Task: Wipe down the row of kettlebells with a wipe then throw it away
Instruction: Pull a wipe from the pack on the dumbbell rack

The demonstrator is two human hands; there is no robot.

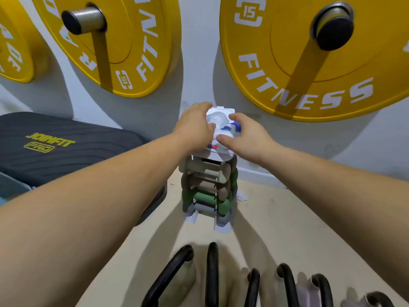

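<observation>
Reaching forward, both hands meet at a wipe pack point(219, 150) that lies on top of a small dumbbell rack point(222, 228) against the wall. The pack's flip lid point(224, 110) stands open, and a white wipe point(215, 118) bunches up out of the opening. The left hand point(194, 126) has its grip curled round the pack's left side, thumb tip touching the wipe; whether it pinches the wipe cannot be told. The right hand point(245, 137) has its grip set on the pack's right side, forefinger near the lid and thumb on the label. The rack holds dumbbells point(207, 172) in stacked tiers: beige, brown, green, grey. The kettlebells point(213, 271) stand in a row on the floor point(276, 218) at the lower edge, only their black handles showing, well apart from the pack. Yellow plates point(309, 69) hang on wall pegs; a black pad point(66, 151) lies at left.
</observation>
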